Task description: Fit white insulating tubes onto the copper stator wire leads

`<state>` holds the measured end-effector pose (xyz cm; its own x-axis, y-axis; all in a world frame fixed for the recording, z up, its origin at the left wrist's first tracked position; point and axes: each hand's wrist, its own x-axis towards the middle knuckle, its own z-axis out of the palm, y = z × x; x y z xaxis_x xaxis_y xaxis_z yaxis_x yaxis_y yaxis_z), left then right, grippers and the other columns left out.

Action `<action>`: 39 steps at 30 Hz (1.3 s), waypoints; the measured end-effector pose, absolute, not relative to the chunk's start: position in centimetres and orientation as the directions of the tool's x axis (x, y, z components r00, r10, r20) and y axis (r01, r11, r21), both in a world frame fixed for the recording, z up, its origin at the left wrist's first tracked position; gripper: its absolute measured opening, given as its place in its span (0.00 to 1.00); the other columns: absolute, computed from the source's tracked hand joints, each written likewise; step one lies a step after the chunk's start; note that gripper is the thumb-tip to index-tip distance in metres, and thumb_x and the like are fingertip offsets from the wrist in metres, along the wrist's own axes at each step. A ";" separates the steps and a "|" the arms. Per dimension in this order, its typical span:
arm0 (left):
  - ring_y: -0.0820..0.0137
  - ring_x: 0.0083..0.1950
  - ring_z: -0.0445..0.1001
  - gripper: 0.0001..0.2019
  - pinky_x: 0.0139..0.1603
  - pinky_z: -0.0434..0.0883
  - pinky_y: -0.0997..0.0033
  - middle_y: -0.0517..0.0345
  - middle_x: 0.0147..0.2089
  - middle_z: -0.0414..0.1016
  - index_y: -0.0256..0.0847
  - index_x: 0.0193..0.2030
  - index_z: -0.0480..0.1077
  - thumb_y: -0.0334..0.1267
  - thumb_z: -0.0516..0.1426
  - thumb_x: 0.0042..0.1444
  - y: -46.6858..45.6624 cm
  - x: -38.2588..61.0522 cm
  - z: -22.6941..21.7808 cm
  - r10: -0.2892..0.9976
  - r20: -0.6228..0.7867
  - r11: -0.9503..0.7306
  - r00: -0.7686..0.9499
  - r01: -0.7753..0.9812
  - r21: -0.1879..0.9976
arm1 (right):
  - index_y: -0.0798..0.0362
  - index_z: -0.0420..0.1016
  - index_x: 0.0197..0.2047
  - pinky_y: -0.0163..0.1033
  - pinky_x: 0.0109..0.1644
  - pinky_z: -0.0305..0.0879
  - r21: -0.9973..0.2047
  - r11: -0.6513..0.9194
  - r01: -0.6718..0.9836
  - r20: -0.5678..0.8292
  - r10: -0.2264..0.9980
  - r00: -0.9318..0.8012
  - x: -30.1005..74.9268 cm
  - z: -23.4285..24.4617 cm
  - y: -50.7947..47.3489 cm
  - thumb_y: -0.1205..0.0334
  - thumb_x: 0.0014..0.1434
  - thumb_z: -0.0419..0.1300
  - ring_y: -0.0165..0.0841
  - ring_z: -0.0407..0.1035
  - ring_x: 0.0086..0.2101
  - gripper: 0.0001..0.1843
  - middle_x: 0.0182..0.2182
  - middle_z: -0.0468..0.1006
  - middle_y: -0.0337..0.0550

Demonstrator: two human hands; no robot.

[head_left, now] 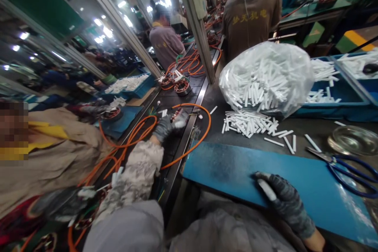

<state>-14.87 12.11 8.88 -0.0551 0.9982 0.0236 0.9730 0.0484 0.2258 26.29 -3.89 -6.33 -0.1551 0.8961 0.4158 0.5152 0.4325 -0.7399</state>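
Note:
My left hand (165,126), in a grey glove, reaches over the conveyor line. Its blurred fingers close on a motor stator (178,113) with copper windings, mostly covered by the hand. An orange cable (206,115) loops from beside it across the metal rail. Over the blue mat (227,165), my right hand (285,199) is gloved too, its fingers curled together. A pale shape lies along its thumb side; whether it is a held piece or the glove itself cannot be told. White tubes (249,123) lie in a pile beyond the mat.
A clear bag (265,78) full of white tubes stands before blue bins (333,107). Blue-handled scissors (348,173) and a glass dish (354,140) lie at right. Another stator (182,86) sits farther along the line. A co-worker's gloved hand (62,204) works at lower left.

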 end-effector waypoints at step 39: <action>0.58 0.49 0.81 0.24 0.49 0.79 0.60 0.42 0.51 0.82 0.38 0.68 0.69 0.35 0.57 0.65 -6.8 2.5 -2.6 0.828 -0.017 -0.547 0.561 0.814 0.197 | 0.53 0.85 0.50 0.53 0.59 0.71 -0.368 0.537 0.759 0.179 0.842 -0.509 26.3 -1.1 5.4 0.58 0.69 0.60 0.48 0.74 0.53 0.15 0.59 0.77 0.57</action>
<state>2.52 -6.83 -2.64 0.5607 0.8278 -0.0173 0.8137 -0.5470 0.1966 26.30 5.38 -1.11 -0.5093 0.8418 0.1789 0.7586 0.5373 -0.3684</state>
